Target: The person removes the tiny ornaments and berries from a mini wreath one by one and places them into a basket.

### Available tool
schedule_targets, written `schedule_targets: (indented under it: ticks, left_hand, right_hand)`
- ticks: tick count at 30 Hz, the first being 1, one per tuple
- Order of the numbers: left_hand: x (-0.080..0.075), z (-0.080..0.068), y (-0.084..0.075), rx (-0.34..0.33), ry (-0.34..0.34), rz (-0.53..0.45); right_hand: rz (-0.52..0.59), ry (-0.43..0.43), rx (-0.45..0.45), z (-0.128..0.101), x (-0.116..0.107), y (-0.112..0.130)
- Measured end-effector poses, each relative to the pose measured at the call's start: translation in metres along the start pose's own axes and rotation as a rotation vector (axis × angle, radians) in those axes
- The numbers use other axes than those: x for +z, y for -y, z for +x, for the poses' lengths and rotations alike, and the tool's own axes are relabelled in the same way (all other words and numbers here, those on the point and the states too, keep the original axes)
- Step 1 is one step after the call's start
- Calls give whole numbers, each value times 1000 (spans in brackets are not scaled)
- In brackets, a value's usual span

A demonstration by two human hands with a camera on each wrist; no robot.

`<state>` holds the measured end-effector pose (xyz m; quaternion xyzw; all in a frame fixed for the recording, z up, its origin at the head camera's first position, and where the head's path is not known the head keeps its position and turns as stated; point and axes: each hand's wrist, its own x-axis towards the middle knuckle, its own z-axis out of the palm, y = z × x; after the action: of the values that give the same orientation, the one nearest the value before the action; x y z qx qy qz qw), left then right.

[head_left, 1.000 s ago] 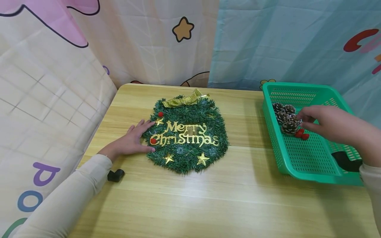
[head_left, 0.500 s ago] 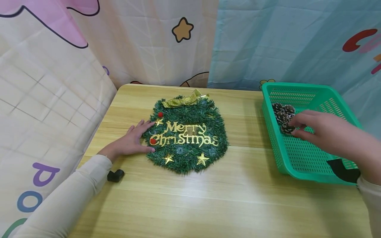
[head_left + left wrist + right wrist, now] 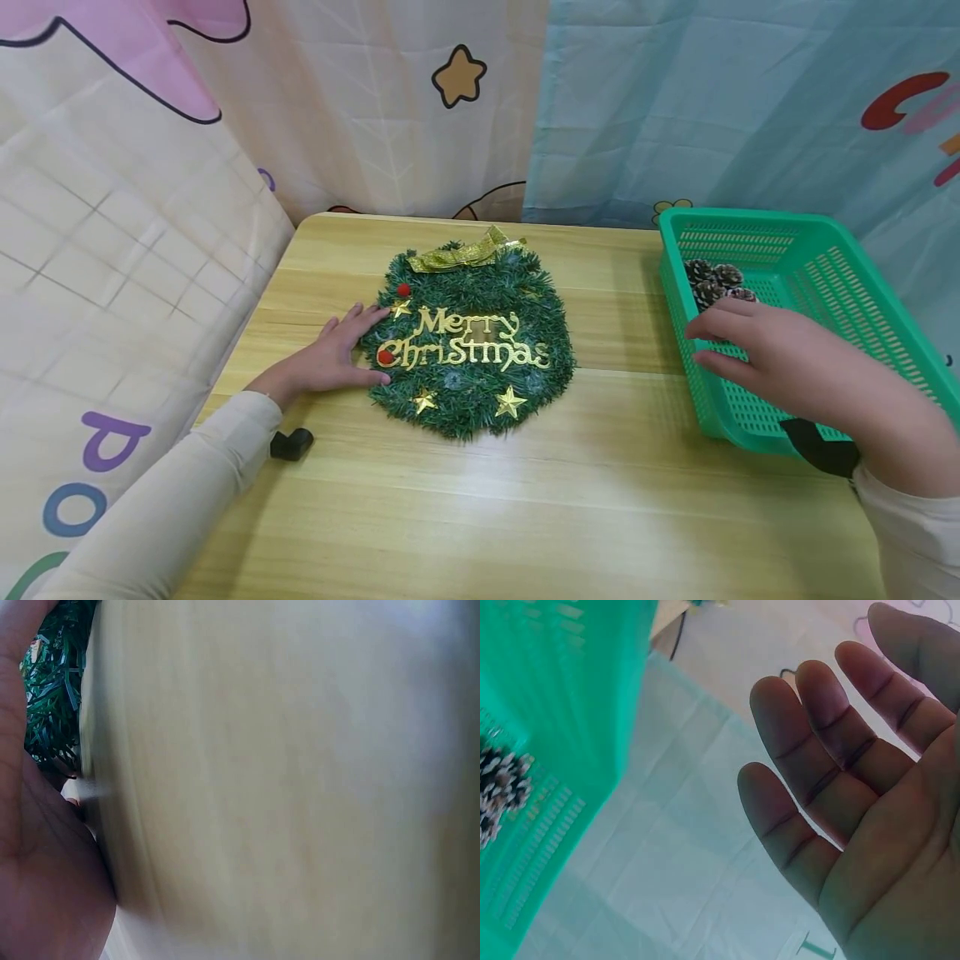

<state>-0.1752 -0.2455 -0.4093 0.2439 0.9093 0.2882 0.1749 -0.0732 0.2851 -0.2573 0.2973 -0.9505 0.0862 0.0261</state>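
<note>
A green wreath (image 3: pixel 465 287) with gold "Merry Christmas" lettering, a gold bow, gold stars and red berries lies flat on the wooden table (image 3: pixel 525 500). My left hand (image 3: pixel 330 358) rests flat on the table with straight fingers touching the wreath's left edge; the left wrist view shows the palm (image 3: pixel 37 877) beside the wreath's needles (image 3: pixel 52 690). My right hand (image 3: pixel 757 354) hovers over the near left part of the green basket (image 3: pixel 750 215). Its fingers (image 3: pixel 840 772) are spread and relaxed, with nothing seen in them. Pinecones (image 3: pixel 712 279) lie in the basket just beyond the hand.
Patterned cloth backdrops hang behind and to the left of the table. A small black piece (image 3: pixel 291 442) sits by my left wrist. The basket stands at the table's right edge. Bare tabletop stretches in front of the wreath.
My right hand has moved left and toward me across the basket, away from the pinecones; the red berries seen earlier are now hidden beneath it. The left hand and wreath have not moved.
</note>
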Motion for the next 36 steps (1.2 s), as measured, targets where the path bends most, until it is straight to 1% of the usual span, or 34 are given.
schedule_targets:
  ticks: [7, 12, 20, 26, 31, 36]
  left_hand:
    - [0, 0, 1, -2, -1, -1]
    - [0, 0, 2, -2, -4, -1]
    - [2, -1, 1, -4, -13, -1]
    - [0, -1, 0, 4, -11, -9]
    - [0, 0, 0, 6, -10, -4]
    - [0, 0, 0, 8, -7, -9]
  right_hand:
    - [34, -37, -59, 11, 4, 19]
    - [66, -15, -62, 19, 5, 33]
    - [123, -18, -74, 32, 13, 48]
    - [168, -11, -88, 50, 25, 56]
    - [200, 12, -107, 68, 37, 61]
    - [220, 32, -156, 84, 50, 68]
